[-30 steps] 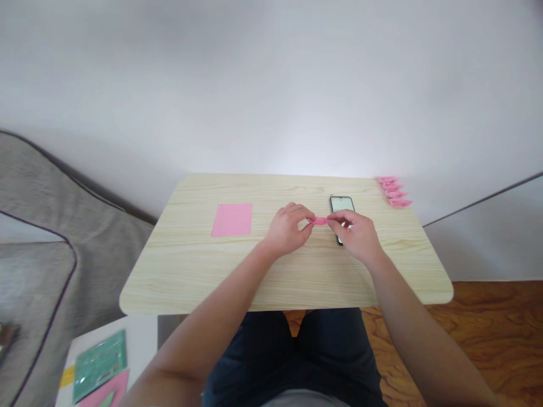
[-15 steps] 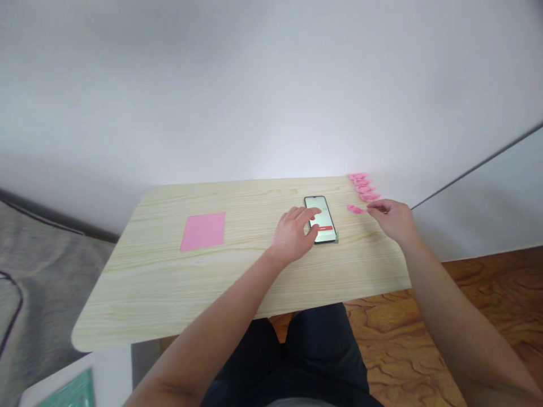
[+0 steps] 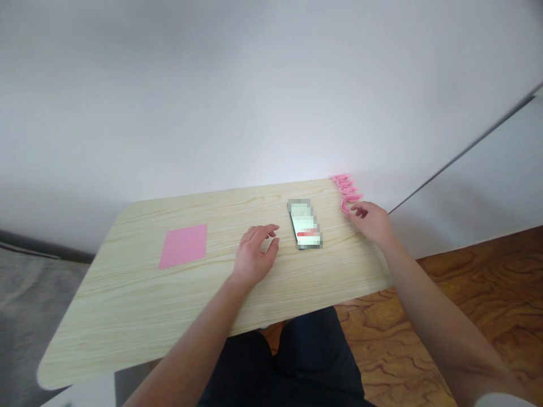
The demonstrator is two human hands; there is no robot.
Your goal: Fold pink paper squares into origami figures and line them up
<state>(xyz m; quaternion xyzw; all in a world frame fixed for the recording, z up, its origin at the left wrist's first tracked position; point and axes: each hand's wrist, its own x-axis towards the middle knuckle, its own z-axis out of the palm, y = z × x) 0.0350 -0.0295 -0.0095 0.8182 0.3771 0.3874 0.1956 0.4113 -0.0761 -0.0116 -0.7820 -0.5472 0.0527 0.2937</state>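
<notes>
Folded pink piece (image 3: pixel 345 207), just beside row of pink pieces (image 3: pixel 347 186); pinched at its end by right hand (image 3: pixel 372 221), presumably to spare its folds. Left hand (image 3: pixel 253 254): empty, fingers parted, near phone (image 3: pixel 304 222). Pink sheet (image 3: pixel 184 246): flat on table (image 3: pixel 123 294).

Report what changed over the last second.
The right hand has carried the folded pink piece rightward to the near end of the row of pink pieces. The left hand has let go of it and is empty, left of the phone. The phone, the flat pink sheet and the row stayed put.
</notes>
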